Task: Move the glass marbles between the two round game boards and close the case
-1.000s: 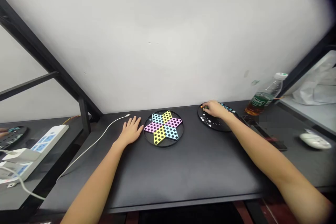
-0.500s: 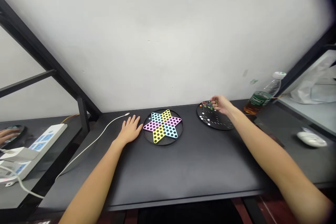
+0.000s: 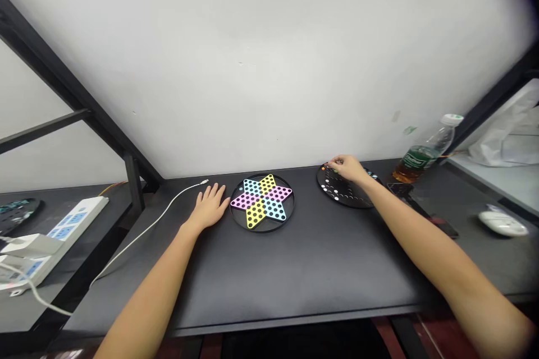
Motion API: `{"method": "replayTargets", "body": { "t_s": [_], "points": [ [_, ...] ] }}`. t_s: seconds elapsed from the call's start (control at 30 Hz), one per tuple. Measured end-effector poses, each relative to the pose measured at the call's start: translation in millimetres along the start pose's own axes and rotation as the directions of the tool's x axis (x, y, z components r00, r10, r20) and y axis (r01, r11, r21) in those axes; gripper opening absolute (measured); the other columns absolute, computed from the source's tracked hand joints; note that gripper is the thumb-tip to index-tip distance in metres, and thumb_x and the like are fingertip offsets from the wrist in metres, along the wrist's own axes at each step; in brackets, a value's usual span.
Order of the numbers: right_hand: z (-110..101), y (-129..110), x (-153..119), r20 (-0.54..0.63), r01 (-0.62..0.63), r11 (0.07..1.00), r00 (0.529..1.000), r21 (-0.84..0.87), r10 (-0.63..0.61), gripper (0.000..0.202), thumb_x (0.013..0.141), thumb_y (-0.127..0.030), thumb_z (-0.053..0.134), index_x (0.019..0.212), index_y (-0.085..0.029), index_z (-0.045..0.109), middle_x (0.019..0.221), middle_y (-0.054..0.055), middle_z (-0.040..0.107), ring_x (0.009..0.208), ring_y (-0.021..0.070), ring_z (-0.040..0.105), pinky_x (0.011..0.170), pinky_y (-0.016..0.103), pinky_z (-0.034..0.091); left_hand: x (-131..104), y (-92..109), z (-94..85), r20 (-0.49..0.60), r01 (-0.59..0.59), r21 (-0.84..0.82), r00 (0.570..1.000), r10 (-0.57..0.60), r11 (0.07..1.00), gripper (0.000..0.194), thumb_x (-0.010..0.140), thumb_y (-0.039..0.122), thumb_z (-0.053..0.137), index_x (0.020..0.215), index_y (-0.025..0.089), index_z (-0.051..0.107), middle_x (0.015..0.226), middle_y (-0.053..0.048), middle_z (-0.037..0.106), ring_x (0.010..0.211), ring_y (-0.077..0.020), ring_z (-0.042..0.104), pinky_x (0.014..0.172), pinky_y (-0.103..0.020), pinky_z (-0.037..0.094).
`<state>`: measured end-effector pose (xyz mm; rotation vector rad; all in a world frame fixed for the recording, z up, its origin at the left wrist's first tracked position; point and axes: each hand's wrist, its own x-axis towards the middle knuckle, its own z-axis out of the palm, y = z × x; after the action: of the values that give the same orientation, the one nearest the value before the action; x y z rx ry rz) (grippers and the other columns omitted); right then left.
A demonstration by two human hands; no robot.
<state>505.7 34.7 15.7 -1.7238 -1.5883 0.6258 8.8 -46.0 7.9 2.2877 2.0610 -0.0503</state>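
My left hand (image 3: 208,208) lies flat on the dark desk, fingers spread, beside a round Chinese checkers board (image 3: 273,193). That board carries a star in yellow, pink and light blue with dark holes. My right hand (image 3: 348,169) is over the far part of a second round black board (image 3: 347,197), its fingertips pinched together low down. Whatever they hold, if anything, is hidden. White marbles (image 3: 336,191) sit near this board's left side, and an orange marble (image 3: 323,168) lies at its far left edge. Other coloured marbles are partly covered by my hand.
A drink bottle (image 3: 423,151) stands at the back right, with a white mouse (image 3: 503,222) nearer. A dark flat object (image 3: 443,226) lies under my right forearm's far side. Leftward are a white cable (image 3: 155,223), a power strip (image 3: 69,228) and another round board (image 3: 19,214).
My right hand has moved left and lower over the marbles. My left hand stays put. Another person's hand has left the view at the far left.
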Motion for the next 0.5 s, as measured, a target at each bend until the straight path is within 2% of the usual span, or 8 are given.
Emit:
{"method": "replayTargets", "body": {
  "t_s": [0.07,0.13,0.2,0.27,0.33,0.37,0.43,0.5],
  "points": [
    [-9.0,-3.8,2.2,0.089,-0.177,0.889,0.984,0.422,0.153,0.016,0.078,-0.034,0.063,0.077,-0.019,0.059,0.062,0.001,0.050,0.057,0.0134,0.045,0.047,0.022,0.039,1.0,-1.4,2.0,-0.005,-0.004,0.000,1.000,0.004,1.000,0.068,0.099,0.054,0.023,0.156,0.019,0.030,0.164,-0.011,0.023,0.151,-0.0339,0.018,0.120,-0.056,0.020],
    [-21.5,-5.3,3.8,0.266,-0.348,0.612,0.937,0.710,0.225,0.009,0.080,-0.028,0.054,0.075,-0.020,0.051,0.059,-0.002,0.040,0.049,0.0112,0.034,0.037,0.019,0.028,1.9,-2.6,3.6,-0.006,-0.007,-0.008,1.000,0.006,1.000,0.068,0.099,0.054,0.023,0.157,0.019,0.029,0.165,-0.011,0.023,0.152,-0.0336,0.018,0.120,-0.056,0.020],
    [-33.7,-4.4,4.1,0.393,-0.459,0.372,0.887,0.807,0.242,0.004,0.079,-0.022,0.046,0.075,-0.021,0.047,0.060,-0.002,0.037,0.047,0.0109,0.032,0.034,0.017,0.021,2.4,-3.2,4.5,-0.003,-0.007,-0.018,1.000,0.007,1.000,0.068,0.099,0.054,0.022,0.157,0.019,0.028,0.165,-0.011,0.022,0.152,-0.0332,0.017,0.120,-0.056,0.019],
    [-41.5,-2.1,3.5,0.431,-0.500,0.252,0.857,0.829,0.281,0.005,0.078,-0.018,0.042,0.077,-0.020,0.046,0.063,0.000,0.040,0.048,0.0109,0.034,0.033,0.016,0.020,2.7,-3.6,4.9,-0.002,-0.008,-0.024,1.000,0.008,1.000,0.068,0.099,0.054,0.022,0.157,0.019,0.028,0.165,-0.011,0.022,0.152,-0.0332,0.017,0.120,-0.056,0.018],
    [-43.1,0.7,2.6,0.427,-0.509,0.254,0.847,0.822,0.315,0.006,0.079,-0.017,0.041,0.076,-0.020,0.045,0.063,0.001,0.042,0.047,0.0101,0.034,0.033,0.015,0.019,3.0,-4.1,5.4,-0.006,-0.008,-0.025,1.000,0.008,1.000,0.068,0.099,0.055,0.022,0.157,0.019,0.028,0.165,-0.011,0.022,0.152,-0.0333,0.017,0.120,-0.056,0.018],
    [-41.7,2.1,2.2,0.407,-0.502,0.303,0.853,0.810,0.326,0.007,0.080,-0.018,0.042,0.074,-0.020,0.044,0.061,0.000,0.040,0.046,0.0094,0.031,0.034,0.015,0.018,3.1,-4.4,5.7,-0.008,-0.009,-0.024,1.000,0.008,1.000,0.068,0.099,0.055,0.022,0.157,0.019,0.029,0.165,-0.011,0.022,0.152,-0.0333,0.017,0.120,-0.056,0.019],
    [-36.0,4.8,1.4,0.302,-0.449,0.493,0.887,0.745,0.350,0.015,0.084,-0.021,0.045,0.070,-0.021,0.043,0.055,-0.005,0.032,0.043,0.0085,0.023,0.035,0.017,0.016,3.3,-5.0,6.3,-0.011,-0.008,-0.021,1.000,0.008,1.000,0.068,0.099,0.056,0.022,0.157,0.020,0.029,0.165,-0.011,0.023,0.152,-0.0331,0.018,0.120,-0.056,0.019],
    [-29.2,7.3,0.5,0.124,-0.350,0.766,0.933,0.539,0.338,0.023,0.087,-0.031,0.052,0.067,-0.021,0.048,0.049,-0.008,0.026,0.042,0.0085,0.020,0.038,0.020,0.017,3.3,-5.3,6.5,-0.010,-0.007,-0.020,1.000,0.007,1.000,0.068,0.099,0.056,0.022,0.157,0.020,0.029,0.165,-0.010,0.022,0.152,-0.0329,0.017,0.120,-0.055,0.019]
  ]
}}
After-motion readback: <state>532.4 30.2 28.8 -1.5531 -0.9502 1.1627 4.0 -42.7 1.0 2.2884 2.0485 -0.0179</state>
